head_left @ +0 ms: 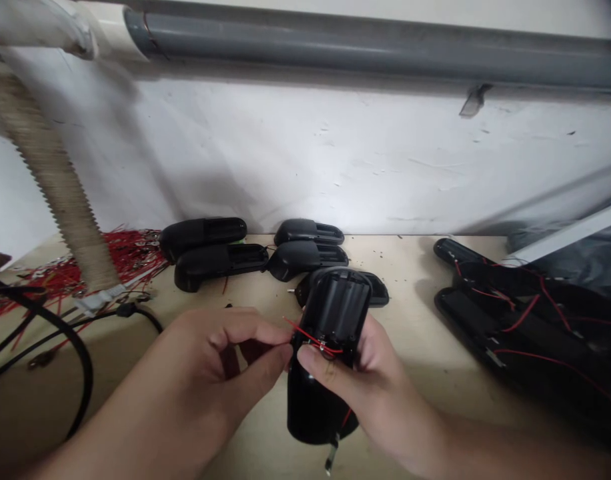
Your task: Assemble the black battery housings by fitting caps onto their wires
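Observation:
My right hand [375,380] grips a black plastic housing [313,407], tilted upright, with ribbed battery slots [341,303] in its upper part. The right thumb presses on its middle, beside red wires [318,340]. A metal strip [331,457] sticks out at the bottom end. My left hand [235,360] is closed in a pinch of thumb and index finger at the housing's left edge, near the loose wire end. What lies between those fingertips is too small to make out.
Several similar black housings [220,260] lie along the wall, and more with red wires are piled at right [485,320]. A heap of red wires [135,250], a ribbed hose [65,173] and black cables [88,360] are at left. A grey pipe [335,53] crosses above.

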Available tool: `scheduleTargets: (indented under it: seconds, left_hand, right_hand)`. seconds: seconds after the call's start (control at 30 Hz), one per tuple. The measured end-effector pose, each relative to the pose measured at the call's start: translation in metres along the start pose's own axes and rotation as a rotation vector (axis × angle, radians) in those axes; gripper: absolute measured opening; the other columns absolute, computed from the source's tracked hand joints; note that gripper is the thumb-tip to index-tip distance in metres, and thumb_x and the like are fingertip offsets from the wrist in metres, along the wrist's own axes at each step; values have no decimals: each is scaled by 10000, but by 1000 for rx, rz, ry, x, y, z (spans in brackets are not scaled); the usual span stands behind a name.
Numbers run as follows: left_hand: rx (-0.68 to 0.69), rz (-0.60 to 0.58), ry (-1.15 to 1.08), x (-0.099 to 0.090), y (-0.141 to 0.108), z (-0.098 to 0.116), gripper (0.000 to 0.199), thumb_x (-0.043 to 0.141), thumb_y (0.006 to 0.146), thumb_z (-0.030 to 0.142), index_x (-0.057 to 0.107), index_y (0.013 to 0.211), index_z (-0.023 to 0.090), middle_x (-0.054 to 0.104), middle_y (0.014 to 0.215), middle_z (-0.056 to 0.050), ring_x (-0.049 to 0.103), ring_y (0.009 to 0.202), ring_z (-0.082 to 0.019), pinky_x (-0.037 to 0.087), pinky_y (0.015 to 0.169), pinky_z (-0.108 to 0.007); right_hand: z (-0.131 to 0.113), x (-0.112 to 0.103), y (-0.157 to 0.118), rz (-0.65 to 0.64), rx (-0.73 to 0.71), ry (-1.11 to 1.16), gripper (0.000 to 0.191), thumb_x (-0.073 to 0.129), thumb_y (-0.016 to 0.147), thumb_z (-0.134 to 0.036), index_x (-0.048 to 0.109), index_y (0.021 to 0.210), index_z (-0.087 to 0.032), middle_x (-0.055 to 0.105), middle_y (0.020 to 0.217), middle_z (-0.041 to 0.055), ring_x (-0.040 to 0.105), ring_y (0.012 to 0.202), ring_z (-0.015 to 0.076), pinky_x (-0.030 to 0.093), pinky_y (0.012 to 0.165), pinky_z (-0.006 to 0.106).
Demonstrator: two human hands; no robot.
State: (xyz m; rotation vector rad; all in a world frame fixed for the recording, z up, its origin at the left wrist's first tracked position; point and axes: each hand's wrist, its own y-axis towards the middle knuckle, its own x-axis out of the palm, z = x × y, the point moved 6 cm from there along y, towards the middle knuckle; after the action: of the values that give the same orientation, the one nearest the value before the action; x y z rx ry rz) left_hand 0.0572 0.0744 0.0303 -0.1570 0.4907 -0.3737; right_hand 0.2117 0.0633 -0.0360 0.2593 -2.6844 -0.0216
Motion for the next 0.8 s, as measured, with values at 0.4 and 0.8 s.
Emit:
scheduleTargets:
  seconds: [0.4,0.8]
  left_hand:
    - [-74,-9,-14,-1,9,9,349,750,758,543,869,818,221,746,689,-33,535,560,-133,437,464,-187]
    - [-124,-124,-179,-2,19,-6,313,835,802,485,847,855,177,697,670,9,525,521,-81,479,448,-143]
  right_hand:
    - [3,2,-1,-23,14,74,275,861,929,-345,679,1120,-268,711,953,-16,652,876,143,570,812,283]
    - [2,6,2,-39,38,192,307,843,906,-234,637,1134,-255,712,932,-16,653,825,137,555,753,283]
